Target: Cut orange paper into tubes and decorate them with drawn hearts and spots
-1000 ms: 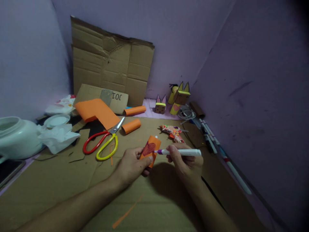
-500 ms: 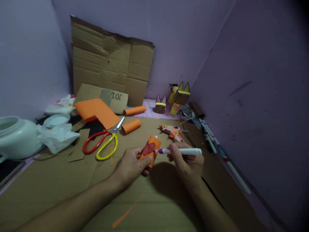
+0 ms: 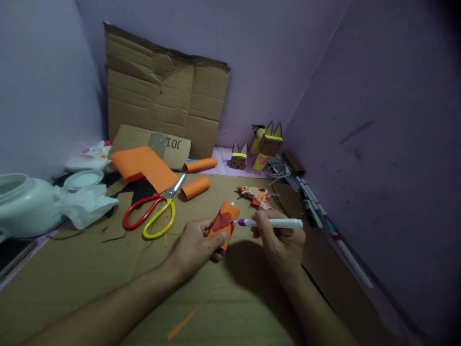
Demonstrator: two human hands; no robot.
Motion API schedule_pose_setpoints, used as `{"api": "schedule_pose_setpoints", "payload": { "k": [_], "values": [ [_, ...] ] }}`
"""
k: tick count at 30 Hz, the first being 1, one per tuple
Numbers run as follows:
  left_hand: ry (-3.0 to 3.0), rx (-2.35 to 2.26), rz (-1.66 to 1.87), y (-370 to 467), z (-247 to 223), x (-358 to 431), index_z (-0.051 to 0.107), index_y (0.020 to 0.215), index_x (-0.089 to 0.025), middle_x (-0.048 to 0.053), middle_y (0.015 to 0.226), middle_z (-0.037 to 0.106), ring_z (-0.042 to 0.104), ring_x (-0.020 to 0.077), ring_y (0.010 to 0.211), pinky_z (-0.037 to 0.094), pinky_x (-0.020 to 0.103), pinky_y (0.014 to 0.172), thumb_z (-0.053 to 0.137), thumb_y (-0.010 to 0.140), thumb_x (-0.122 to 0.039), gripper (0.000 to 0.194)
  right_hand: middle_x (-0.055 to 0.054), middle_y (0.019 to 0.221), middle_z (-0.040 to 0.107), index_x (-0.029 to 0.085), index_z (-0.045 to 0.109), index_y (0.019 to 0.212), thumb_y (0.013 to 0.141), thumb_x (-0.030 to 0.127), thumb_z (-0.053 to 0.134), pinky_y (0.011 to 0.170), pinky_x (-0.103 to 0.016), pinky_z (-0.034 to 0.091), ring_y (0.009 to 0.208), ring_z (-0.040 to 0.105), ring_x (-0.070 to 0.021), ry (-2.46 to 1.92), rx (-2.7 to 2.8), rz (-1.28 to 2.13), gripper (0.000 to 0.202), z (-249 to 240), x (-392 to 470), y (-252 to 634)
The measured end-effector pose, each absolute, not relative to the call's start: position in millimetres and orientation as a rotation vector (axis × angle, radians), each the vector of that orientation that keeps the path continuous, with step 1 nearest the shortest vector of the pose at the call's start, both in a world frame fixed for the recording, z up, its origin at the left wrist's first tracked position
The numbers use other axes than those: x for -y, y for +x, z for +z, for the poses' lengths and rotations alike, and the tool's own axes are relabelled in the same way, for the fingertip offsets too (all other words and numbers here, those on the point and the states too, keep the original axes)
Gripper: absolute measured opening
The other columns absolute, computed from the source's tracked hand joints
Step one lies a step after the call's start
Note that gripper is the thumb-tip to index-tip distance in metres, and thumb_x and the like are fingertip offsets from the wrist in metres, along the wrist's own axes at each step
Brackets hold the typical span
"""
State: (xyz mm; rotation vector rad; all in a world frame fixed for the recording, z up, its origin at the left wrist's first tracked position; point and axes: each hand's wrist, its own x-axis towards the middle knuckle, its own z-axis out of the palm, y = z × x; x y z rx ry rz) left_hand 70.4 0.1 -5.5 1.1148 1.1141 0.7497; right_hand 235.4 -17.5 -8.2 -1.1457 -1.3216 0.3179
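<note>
My left hand (image 3: pixel 200 242) is closed around an orange paper tube (image 3: pixel 230 214), thumb across its lower part. A dark reddish heart (image 3: pixel 222 220) is coloured on the tube's face. In my right hand (image 3: pixel 279 240) is a white marker (image 3: pixel 284 223) with a purple tip end, held nearly level. Its tip is at the right edge of the heart; whether it touches the paper I cannot tell. Two more orange tubes, a shorter one (image 3: pixel 195 188) and a longer one (image 3: pixel 200 165), lie behind. Scissors (image 3: pixel 158 211) with red and yellow handles rest left of them.
Orange paper (image 3: pixel 147 166) lies behind the scissors. A white pot (image 3: pixel 30 204) and crumpled tissue (image 3: pixel 86 206) stand at left. Patterned glue gun (image 3: pixel 255 194), cat-eared box heads (image 3: pixel 238 160) and several markers (image 3: pixel 309 202) are at right. Cardboard (image 3: pixel 165 86) leans on the wall.
The marker and my right hand have shifted very slightly to the right and up on the heart's edge. My left hand keeps the tube in nearly the same place.
</note>
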Motion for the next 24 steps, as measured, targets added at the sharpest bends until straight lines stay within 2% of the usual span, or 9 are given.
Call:
{"api": "schedule_pose_setpoints", "payload": {
  "k": [7,16,21,24],
  "values": [
    [1.099,-1.12,0.753,71.0,-6.3,-0.4,0.066,0.08,-0.011,0.001,0.058,0.063,0.057,0.0108,0.049,0.05,0.02,0.048,0.073,0.068,-0.031,0.024,0.001,0.051,0.06,0.017,0.067,0.068,0.086,0.031,0.061,0.038,-0.021,0.045,0.041,0.055,-0.011,-1.139,1.294,0.342,0.024,-9.2,16.6,235.8],
    [1.107,-1.16,0.719,71.4,-2.7,-0.2,0.065,0.078,-0.011,0.001,0.059,0.063,0.056,0.0091,0.048,0.05,0.019,0.049,0.066,0.074,-0.024,0.014,0.002,0.05,0.061,0.017,0.067,0.07,0.086,0.028,0.061,0.037,-0.02,0.044,0.04,0.056,-0.0101,-1.138,1.29,0.321,0.02,-7.3,16.3,235.8],
    [1.103,-1.157,0.721,71.2,-2.8,0.8,0.064,0.08,-0.011,0.0,0.059,0.062,0.056,0.0094,0.049,0.049,0.019,0.048,0.066,0.074,-0.026,0.016,0.003,0.049,0.061,0.017,0.066,0.07,0.086,0.026,0.061,0.039,-0.021,0.047,0.04,0.056,-0.0104,-1.133,1.26,0.324,0.019,-5.5,16.7,235.4],
    [1.106,-1.137,0.729,70.8,-3.9,0.7,0.065,0.081,-0.011,0.001,0.06,0.063,0.057,0.0097,0.05,0.049,0.019,0.049,0.067,0.073,-0.028,0.019,0.002,0.049,0.06,0.017,0.067,0.067,0.086,0.027,0.061,0.036,-0.02,0.044,0.039,0.055,-0.0101,-1.127,1.3,0.338,0.022,-6.0,17.3,235.2]
  ]
}}
